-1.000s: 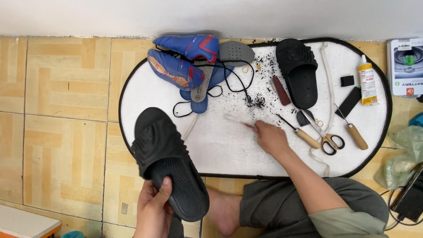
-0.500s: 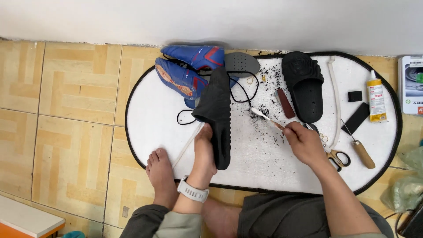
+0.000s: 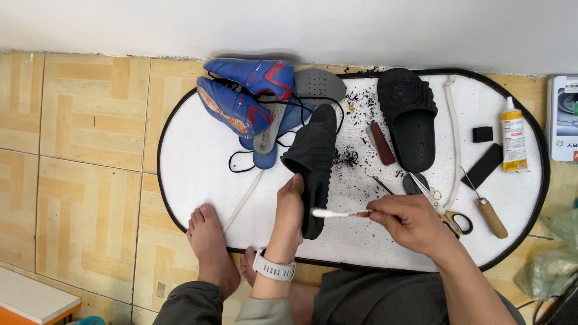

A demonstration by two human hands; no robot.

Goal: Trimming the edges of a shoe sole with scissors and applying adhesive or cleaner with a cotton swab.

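Cleaning step in hand, by the look of it: black slide sandal (image 3: pixel 314 165) held on edge over the middle of the white oval mat (image 3: pixel 192 156), toward its near edge, gripped at the heel end by the left hand (image 3: pixel 289 207). Right hand (image 3: pixel 409 221) clenched round a white toothbrush (image 3: pixel 337 213), bristle end touching the sandal's side. Next move likely calls for short strokes along that edge, sandal kept steady. Second sandal (image 3: pixel 412 117), scissors (image 3: pixel 442 204) and glue bottle (image 3: pixel 513 135) toward the mat's right end.

Box (image 3: pixel 565 117) — cut off at edge
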